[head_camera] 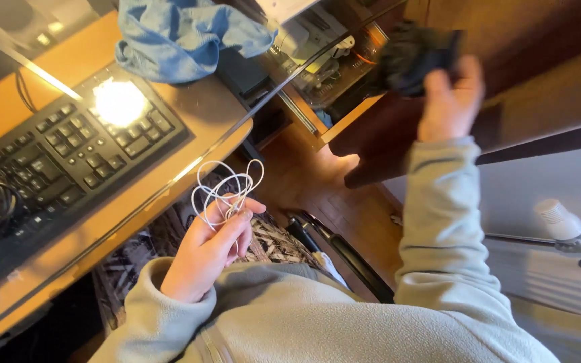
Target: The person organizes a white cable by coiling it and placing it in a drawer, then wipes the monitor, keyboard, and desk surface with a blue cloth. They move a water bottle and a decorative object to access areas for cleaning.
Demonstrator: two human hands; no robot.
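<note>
2 bare hands show in pale fleece sleeves; the left hand (208, 252) is curled shut on a looped white cable (226, 188), pinched between thumb and fingers above the lap, just off the edge of the wooden desk (200, 107); the right hand (448, 101) is raised and closed on a dark, blurred bundle (411, 57) near an open drawer (331, 74); a black keyboard (68, 158) and a crumpled blue cloth (179, 37) lie on the desk.
</note>
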